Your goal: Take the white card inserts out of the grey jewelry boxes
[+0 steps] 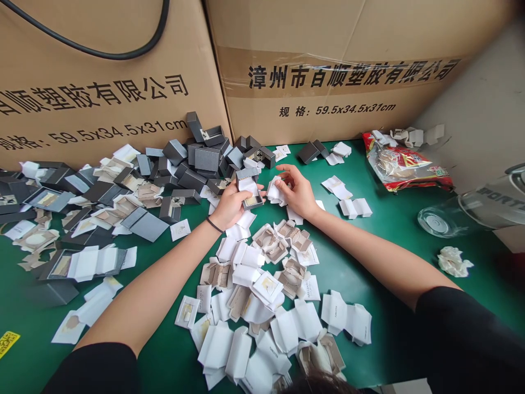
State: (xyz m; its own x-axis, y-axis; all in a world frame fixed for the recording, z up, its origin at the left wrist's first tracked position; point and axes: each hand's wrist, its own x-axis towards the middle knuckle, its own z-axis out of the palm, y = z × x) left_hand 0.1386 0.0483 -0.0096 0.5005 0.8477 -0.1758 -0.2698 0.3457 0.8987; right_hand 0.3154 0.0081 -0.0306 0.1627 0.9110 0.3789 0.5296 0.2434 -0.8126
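Near the green bench's [369, 257] far edge, the left hand [230, 205] fingers grip an open grey jewellery box [248, 187] while the right hand [297, 191] pinches a white insert [275, 192]; many loose inserts [254, 306] and grey boxes [197, 158] remain unassembled.

Matt grey box [249, 187], white paper insert [276, 192], smooth green tabletop [361, 262]

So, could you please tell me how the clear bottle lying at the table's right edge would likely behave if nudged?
The clear bottle lies on its side on the green table, so it would probably roll. It looks empty, so likely light. Its smooth wall may be slippery.
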